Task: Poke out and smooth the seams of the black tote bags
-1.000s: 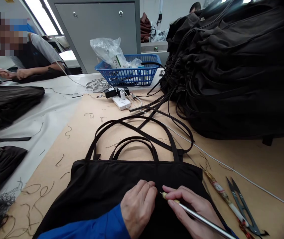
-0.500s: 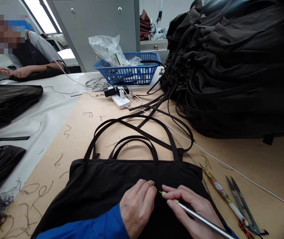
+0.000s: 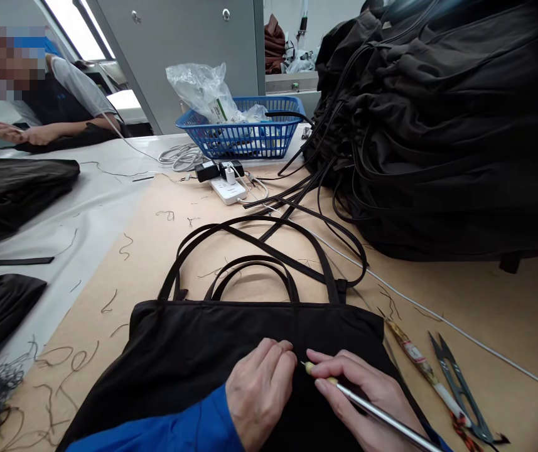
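Seen from the head camera: a person's left hand (image 3: 260,392) rests curled on a black tote bag (image 3: 179,358), fingertips on the cloth below the top edge, though whether they pinch it is hard to tell. Just beside it, not touching, the right hand (image 3: 367,392) grips a slim metal pick (image 3: 381,414), its yellowish end at the cloth. The bag lies flat on brown paper (image 3: 169,251), its handles (image 3: 250,263) looped beyond it. A blue sleeve (image 3: 169,427) covers the left wrist. To the right lie thread snips (image 3: 457,392) and a wrapped tool (image 3: 414,355). Beyond stand a heap of black bags (image 3: 438,138), a power strip (image 3: 225,191) and a blue basket (image 3: 243,143). At left, a co-worker's hands (image 3: 28,134) rest near dark cloth (image 3: 71,138).
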